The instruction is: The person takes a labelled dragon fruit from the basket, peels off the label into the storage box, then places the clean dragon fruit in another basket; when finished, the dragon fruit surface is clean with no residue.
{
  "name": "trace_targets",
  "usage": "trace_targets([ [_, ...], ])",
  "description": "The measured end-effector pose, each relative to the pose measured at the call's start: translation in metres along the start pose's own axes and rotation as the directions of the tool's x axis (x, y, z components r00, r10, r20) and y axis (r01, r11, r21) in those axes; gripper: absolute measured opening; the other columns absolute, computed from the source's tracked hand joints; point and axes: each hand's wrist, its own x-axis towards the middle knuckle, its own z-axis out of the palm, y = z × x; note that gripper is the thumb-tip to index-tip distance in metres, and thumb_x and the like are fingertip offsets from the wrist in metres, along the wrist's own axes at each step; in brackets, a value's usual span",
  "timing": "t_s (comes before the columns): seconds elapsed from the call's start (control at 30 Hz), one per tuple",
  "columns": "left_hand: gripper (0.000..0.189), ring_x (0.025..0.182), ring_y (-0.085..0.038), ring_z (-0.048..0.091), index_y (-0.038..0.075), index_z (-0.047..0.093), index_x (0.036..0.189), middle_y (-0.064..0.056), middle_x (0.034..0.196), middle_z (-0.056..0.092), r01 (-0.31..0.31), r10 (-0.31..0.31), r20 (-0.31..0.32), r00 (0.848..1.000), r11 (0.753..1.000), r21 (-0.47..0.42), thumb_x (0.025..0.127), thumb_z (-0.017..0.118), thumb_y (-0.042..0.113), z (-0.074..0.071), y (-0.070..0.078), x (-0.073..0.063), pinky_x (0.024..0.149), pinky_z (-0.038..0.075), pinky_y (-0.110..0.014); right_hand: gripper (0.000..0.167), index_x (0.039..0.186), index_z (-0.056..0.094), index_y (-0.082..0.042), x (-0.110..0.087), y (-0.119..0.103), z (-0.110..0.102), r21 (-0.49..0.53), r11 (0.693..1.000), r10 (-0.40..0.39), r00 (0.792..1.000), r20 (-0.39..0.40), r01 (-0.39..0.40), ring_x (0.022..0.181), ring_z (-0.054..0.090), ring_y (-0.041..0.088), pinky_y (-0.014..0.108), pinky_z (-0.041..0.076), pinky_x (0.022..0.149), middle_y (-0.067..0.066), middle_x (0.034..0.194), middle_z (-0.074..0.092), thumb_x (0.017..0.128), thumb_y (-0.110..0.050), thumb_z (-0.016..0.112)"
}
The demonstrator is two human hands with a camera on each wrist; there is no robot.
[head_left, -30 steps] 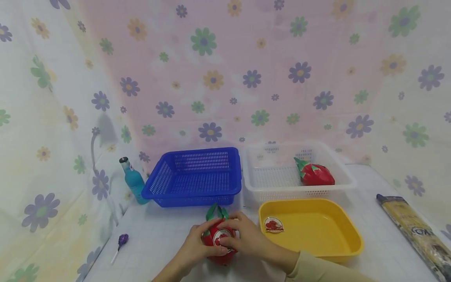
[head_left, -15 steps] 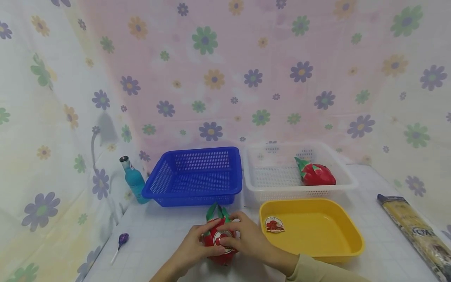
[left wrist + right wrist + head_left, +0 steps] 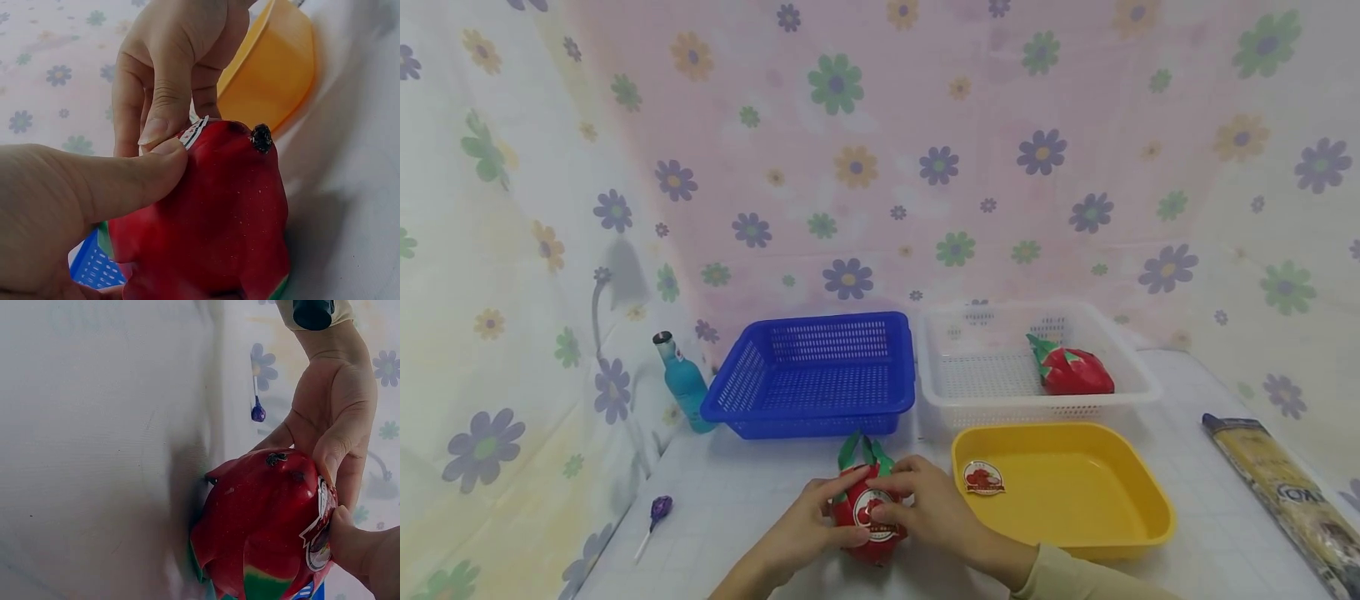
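Observation:
A toy dragon fruit [image 3: 874, 552], red with green leaves pointing away, sits on the white table in front of the person. Round its left side curls the left hand [image 3: 801, 529], the thumb lying along the lower edge of a round label [image 3: 865, 502]. From the other side the right hand [image 3: 936, 512] holds the fruit, pressing its thumb on that label. In the left wrist view both thumbs meet at the label [image 3: 195, 132] on the red skin. The right wrist view shows the label [image 3: 319, 547] against the fruit [image 3: 250, 512], partly covered by a thumb.
Behind stand a blue basket [image 3: 808, 414] and a white basket [image 3: 1037, 402] holding another dragon fruit [image 3: 1081, 373]. A yellow tray [image 3: 1075, 496] with a similar label [image 3: 983, 477] is at right, then a long printed packet [image 3: 1277, 496]. Leftward are a blue bottle [image 3: 687, 383] and a lollipop [image 3: 661, 508].
Both hands stay on the dragon fruit in nearly the same place. The right fingers have shifted slightly, and a little more of the label shows now.

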Motion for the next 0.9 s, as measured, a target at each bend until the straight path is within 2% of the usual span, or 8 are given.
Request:
trace_targets([
  [0.13,0.074,0.11,-0.031,0.047,0.028,0.051,0.144,-0.021,0.13,0.044,-0.019,0.018,-0.009,1.0,1.0,-0.004,0.078,0.083,0.018,0.001,-0.002,0.0,0.086,0.054,-0.042,0.03,0.11,0.077,-0.022,0.0,-0.001,0.001,0.003,1.0,-0.003,1.0,-0.03,0.003,0.091,0.058,0.016,0.027,0.053,0.079,0.001,0.103,0.063,0.083,-0.035,0.076],
  [0.37,0.08,0.111,-0.03,0.049,0.029,0.049,0.144,-0.016,0.146,0.045,0.003,-0.005,-0.064,0.998,0.999,-0.032,0.073,0.087,0.023,0.003,-0.008,-0.001,0.082,0.053,-0.038,0.024,0.105,0.078,-0.019,-0.002,-0.002,0.004,0.021,1.0,0.014,0.998,-0.062,-0.013,0.087,0.059,0.015,0.028,0.056,0.077,-0.002,0.098,0.062,0.084,-0.03,0.076],
  [0.67,0.069,0.106,-0.029,0.047,0.028,0.055,0.139,-0.018,0.14,0.044,-0.042,0.04,-0.067,0.997,0.999,-0.023,0.076,0.085,0.023,0.005,-0.012,0.0,0.075,0.049,-0.032,0.019,0.098,0.079,-0.014,-0.003,-0.003,0.007,-0.002,1.0,0.021,0.995,-0.099,-0.021,0.086,0.059,0.013,0.026,0.057,0.074,-0.001,0.097,0.063,0.083,-0.026,0.078],
  [0.9,0.068,0.105,-0.028,0.048,0.027,0.056,0.139,-0.018,0.141,0.044,-0.043,0.04,-0.079,0.996,0.998,-0.037,0.078,0.084,0.02,0.005,-0.013,0.0,0.074,0.048,-0.032,0.015,0.093,0.076,-0.013,-0.001,-0.005,0.005,0.064,0.995,0.079,0.994,-0.078,-0.074,0.083,0.063,0.013,0.027,0.059,0.071,-0.001,0.095,0.061,0.084,-0.025,0.077],
])
